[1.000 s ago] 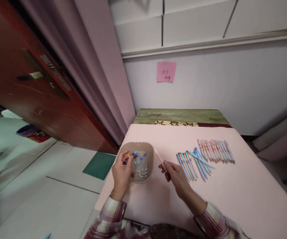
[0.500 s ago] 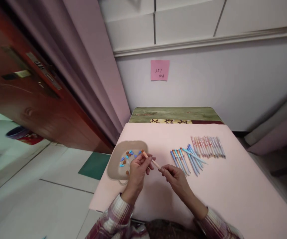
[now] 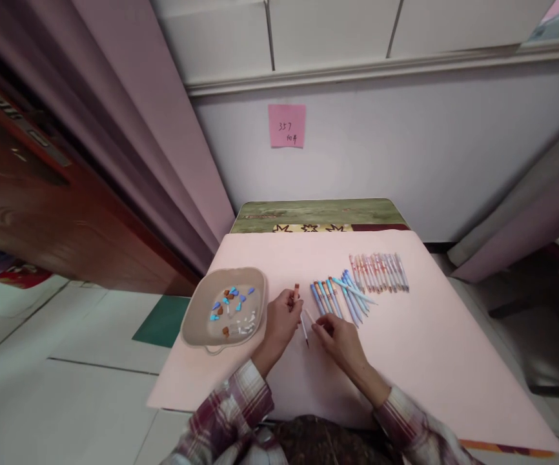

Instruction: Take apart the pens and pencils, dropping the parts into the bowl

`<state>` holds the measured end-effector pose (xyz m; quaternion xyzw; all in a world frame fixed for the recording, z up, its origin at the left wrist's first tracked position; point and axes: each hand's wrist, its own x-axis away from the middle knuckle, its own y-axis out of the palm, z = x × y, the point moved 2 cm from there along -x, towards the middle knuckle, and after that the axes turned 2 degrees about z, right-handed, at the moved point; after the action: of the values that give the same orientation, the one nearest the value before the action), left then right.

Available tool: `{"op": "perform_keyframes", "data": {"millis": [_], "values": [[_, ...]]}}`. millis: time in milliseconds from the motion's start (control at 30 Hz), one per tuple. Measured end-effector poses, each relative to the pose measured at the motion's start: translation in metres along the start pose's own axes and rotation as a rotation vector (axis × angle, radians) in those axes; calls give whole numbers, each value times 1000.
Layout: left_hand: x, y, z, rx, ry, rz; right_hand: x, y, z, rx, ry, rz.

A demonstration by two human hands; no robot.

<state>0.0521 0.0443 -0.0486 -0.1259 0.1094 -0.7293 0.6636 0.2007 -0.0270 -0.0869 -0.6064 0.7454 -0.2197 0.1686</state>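
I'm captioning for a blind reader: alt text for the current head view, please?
Left hand holds a brown-topped pen barrel, right hand a pale pen piece, above a pink-covered table. A beige tray of small coloured pieces sits left; pens lie right.

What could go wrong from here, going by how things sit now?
The tray stands right by the left edge of the table; a nudge from the left hand or arm might spill its small pieces. The thin dark-tipped rod between the left and right hand could slip or bend. The light-blue pen lying across others might roll off them.
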Motion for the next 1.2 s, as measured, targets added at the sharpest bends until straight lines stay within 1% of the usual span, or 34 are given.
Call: {"op": "perform_keyframes", "data": {"millis": [67, 133, 167, 233, 300, 367, 433, 500, 567, 667, 733, 767, 833, 867, 967, 1033, 1100, 1200], "values": [[-6, 12, -15, -23, -59, 8, -8, 5, -4, 21, -17, 8], [-10, 14, -25, -39, -104, 26, -12, 0, -3, 33, -43, 21], [-10, 12, -29, -49, -121, 37, -13, -5, 0, 52, -58, 38], [-6, 6, -34, -71, -143, 57, -16, -24, 9, 155, -76, 125], [2, 0, -38, -107, -157, 70, -21, -47, 20, 350, -70, 270], [11, -2, -40, -162, -156, 65, -28, -65, 31, 546, -71, 352], [17, -1, -40, -243, -141, 53, -36, -74, 39, 682, -69, 341], [20, 1, -38, -324, -120, 37, -43, -77, 46, 755, -60, 301], [21, 2, -35, -397, -94, 14, -46, -76, 48, 780, -55, 287], [21, 1, -29, -497, -62, -16, -44, -76, 46, 755, -64, 310], [23, -2, -23, -512, -56, -6, -39, -75, 38, 684, -75, 334], [24, -3, -20, -473, -58, 0, -36, -73, 32, 618, -80, 340], [25, -6, -9, -276, -74, -9, -29, -62, 16, 410, -78, 305], [25, -7, -3, -121, -91, -22, -26, -54, 6, 259, -65, 251], [22, -14, 15, 403, -186, -60, -18, -23, -26, -287, 24, -19], [19, -24, 23, 656, -257, -61, -15, -5, -48, -556, 81, -193], [17, -37, 24, 791, -306, -29, -13, 8, -66, -711, 117, -310], [17, -57, 19, 864, -322, 35, -15, 21, -82, -861, 206, -458]]}}
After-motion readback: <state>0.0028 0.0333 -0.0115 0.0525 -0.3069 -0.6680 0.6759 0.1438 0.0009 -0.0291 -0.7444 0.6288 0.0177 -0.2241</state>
